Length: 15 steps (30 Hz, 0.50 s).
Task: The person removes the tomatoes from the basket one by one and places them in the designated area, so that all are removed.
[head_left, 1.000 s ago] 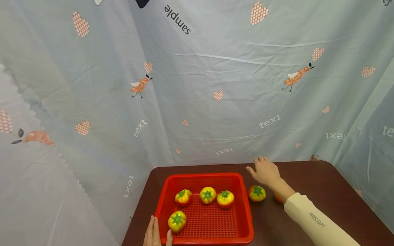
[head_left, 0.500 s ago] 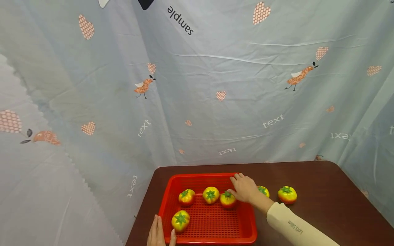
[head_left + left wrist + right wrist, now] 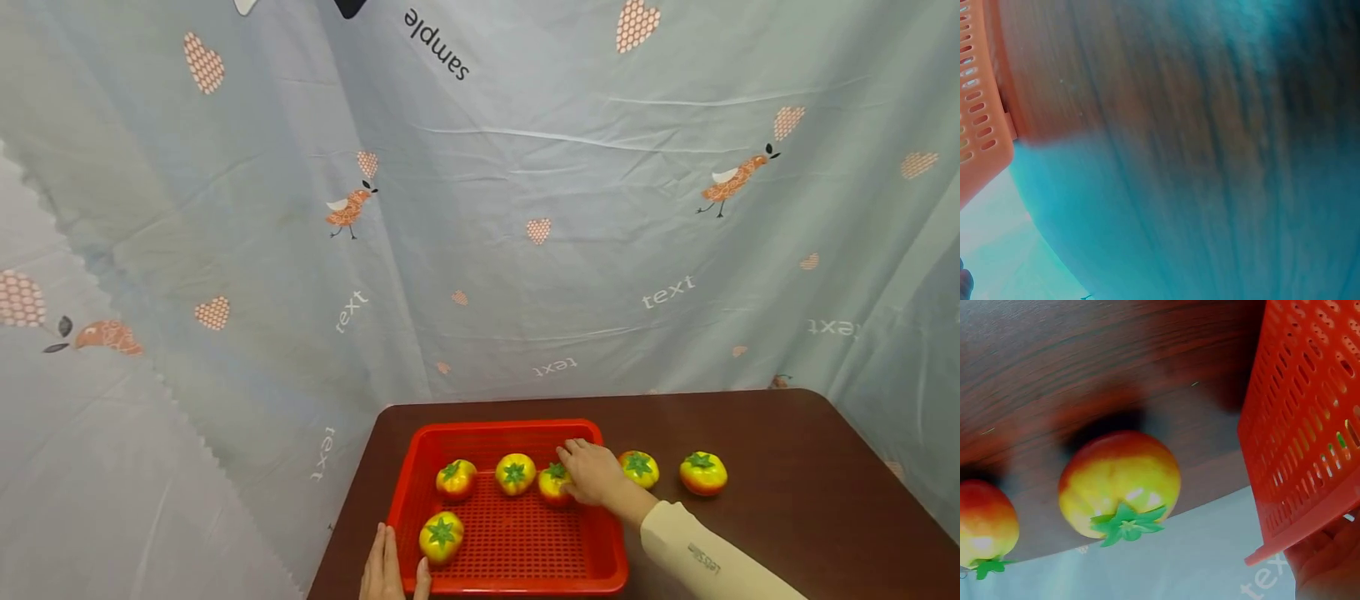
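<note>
My right hand (image 3: 594,477) reaches over the right wall of the red plastic basket (image 3: 517,587). Its thumb and fingers curl round a yellow-and-red tomato-like fruit (image 3: 552,483) with a green star-shaped top, partly hidden by the hand. Three similar fruits lie in the basket: a back-left one (image 3: 456,480), a back-middle one (image 3: 515,474) and a front-left one (image 3: 442,537). At the basket's front-left corner, my left hand (image 3: 384,571) rests with straight fingers along the outer side and its thumb by the front rim. In the right wrist view, the basket wall hides most of my right hand (image 3: 1329,559).
Two more such fruits stand on the dark wooden table (image 3: 795,500) right of the basket: a nearer one (image 3: 640,469) and a farther one (image 3: 703,473). A pale patterned curtain (image 3: 480,250) hangs behind the table. The left wrist view is mostly blurred.
My right hand has come from above the table behind the fruits, leftward into the basket, and closed round the rightmost fruit there. The left hand stays at the corner.
</note>
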{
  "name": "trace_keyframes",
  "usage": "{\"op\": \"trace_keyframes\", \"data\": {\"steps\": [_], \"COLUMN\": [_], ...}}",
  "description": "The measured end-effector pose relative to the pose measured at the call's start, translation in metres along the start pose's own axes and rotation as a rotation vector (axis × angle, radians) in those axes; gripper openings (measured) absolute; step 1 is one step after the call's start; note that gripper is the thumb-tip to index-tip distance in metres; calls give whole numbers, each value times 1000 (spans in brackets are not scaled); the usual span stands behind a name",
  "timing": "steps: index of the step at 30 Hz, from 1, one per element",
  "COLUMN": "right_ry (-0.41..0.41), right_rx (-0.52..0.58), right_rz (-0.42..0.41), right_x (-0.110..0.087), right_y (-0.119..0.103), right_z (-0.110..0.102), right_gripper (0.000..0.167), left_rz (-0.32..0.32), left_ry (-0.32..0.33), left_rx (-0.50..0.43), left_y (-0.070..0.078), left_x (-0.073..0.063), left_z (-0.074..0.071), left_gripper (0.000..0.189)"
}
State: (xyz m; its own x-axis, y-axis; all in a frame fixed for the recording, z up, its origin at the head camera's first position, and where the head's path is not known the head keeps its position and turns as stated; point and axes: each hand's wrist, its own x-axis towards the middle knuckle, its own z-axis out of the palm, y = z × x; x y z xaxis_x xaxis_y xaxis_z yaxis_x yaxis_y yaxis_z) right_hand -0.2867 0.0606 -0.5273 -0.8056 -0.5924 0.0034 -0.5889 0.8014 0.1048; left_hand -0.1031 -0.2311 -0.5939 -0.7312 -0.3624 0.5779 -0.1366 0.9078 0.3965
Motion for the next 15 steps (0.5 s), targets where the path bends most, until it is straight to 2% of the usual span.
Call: {"op": "trace_keyframes", "data": {"steps": [7, 15], "right_ry": [-82, -68], "right_rx": [73, 71], "right_rz": [-20, -26], "right_x": [3, 6], "right_y": [-6, -8], "right_z": [6, 15], "right_gripper": [63, 62], "left_rz": [19, 39], "left_ry": [9, 9], "left_rx": [-11, -15], "left_y": [-3, -4], "left_x": [0, 0], "left_z": [2, 4], "left_gripper": [77, 77]}}
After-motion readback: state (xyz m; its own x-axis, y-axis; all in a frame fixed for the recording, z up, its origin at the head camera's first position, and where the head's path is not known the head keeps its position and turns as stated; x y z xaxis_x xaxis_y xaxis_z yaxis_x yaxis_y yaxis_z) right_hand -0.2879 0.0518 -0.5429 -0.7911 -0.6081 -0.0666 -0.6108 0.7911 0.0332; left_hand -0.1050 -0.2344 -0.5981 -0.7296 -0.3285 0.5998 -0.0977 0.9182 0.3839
